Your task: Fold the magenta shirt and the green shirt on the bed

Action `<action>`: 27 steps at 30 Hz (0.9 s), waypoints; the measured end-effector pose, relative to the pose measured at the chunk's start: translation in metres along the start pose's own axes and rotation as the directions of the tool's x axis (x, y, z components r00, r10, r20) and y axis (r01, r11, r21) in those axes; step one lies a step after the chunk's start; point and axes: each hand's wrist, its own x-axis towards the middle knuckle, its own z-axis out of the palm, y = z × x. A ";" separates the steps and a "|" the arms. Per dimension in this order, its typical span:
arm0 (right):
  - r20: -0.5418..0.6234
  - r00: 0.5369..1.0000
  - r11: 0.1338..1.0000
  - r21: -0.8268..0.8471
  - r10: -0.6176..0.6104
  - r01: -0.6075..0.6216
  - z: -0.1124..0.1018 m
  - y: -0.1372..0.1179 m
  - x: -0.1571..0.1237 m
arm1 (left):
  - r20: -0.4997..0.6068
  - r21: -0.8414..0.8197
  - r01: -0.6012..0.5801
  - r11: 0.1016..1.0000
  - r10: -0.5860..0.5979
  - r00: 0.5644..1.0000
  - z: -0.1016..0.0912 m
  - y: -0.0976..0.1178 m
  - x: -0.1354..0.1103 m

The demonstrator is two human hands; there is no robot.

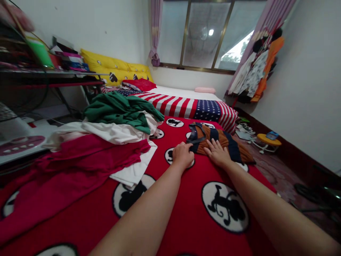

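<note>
- Fingers of the left hand [183, 154] are curling against the edge of the folded striped shirt [226, 140]; I cannot tell whether they are pinching it.
- Right hand [217, 153] is lying flat on it, fingers spread.
- Shirt is lying on the bed [186, 202], just beside the clothes pile [112, 131].
- Probably soft, light and floppy: taking both folded edges is looking wisest.

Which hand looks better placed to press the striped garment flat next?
Right, probably: the right hand lies open on the striped garment, while the left hand is curled at its edge, on the red blanket.

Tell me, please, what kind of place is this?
Most likely a bedroom: a bed with a red blanket, yellow pillows by the wall, clothes hanging beside the window.
</note>
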 end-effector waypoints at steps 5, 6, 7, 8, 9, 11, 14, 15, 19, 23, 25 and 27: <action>-0.237 0.970 0.970 0.215 -0.062 0.114 0.000 -0.061 -0.049 | 0.016 -0.189 -0.058 0.980 0.063 0.998 -0.007 -0.010 0.002; -0.260 0.961 0.942 0.290 -0.092 0.168 0.004 -0.075 -0.063 | 0.034 -0.226 -0.075 0.971 0.084 0.996 -0.009 -0.012 0.002; -0.261 0.960 0.914 0.357 -0.104 0.196 0.009 -0.089 -0.079 | 0.055 -0.260 -0.090 0.961 0.107 0.993 -0.011 -0.014 0.001; -0.251 0.963 0.897 0.397 -0.100 0.196 0.015 -0.101 -0.095 | 0.078 -0.290 -0.102 0.952 0.130 0.988 -0.013 -0.016 -0.001; -0.245 0.966 0.889 0.418 -0.089 0.188 0.020 -0.110 -0.109 | 0.101 -0.313 -0.113 0.943 0.152 0.983 -0.016 -0.018 -0.004; -0.243 0.967 0.872 0.455 -0.074 0.181 0.027 -0.121 -0.131 | 0.137 -0.343 -0.139 0.929 0.196 0.971 -0.023 -0.023 -0.015; -0.251 0.965 0.783 0.586 -0.068 0.208 0.028 -0.118 -0.142 | 0.173 -0.358 -0.200 0.912 0.275 0.946 -0.041 -0.030 -0.043; -0.256 0.965 0.738 0.639 -0.062 0.216 0.028 -0.115 -0.141 | 0.185 -0.360 -0.220 0.907 0.300 0.936 -0.048 -0.031 -0.055; -0.293 0.951 0.607 0.740 -0.097 0.290 0.030 -0.104 -0.133 | 0.225 -0.366 -0.262 0.893 0.358 0.906 -0.085 -0.040 -0.111; -0.295 0.946 0.637 0.705 -0.137 0.312 0.032 -0.104 -0.133 | 0.329 -0.435 -0.222 0.872 0.384 0.863 -0.126 -0.052 -0.153; -0.285 0.950 0.635 0.713 -0.128 0.299 0.031 -0.105 -0.135 | 0.364 -0.454 -0.122 0.883 0.309 0.879 -0.144 -0.062 -0.163; -0.285 0.950 0.627 0.719 -0.129 0.301 0.031 -0.104 -0.135 | 0.341 -0.420 -0.012 0.908 0.170 0.925 -0.161 -0.074 -0.168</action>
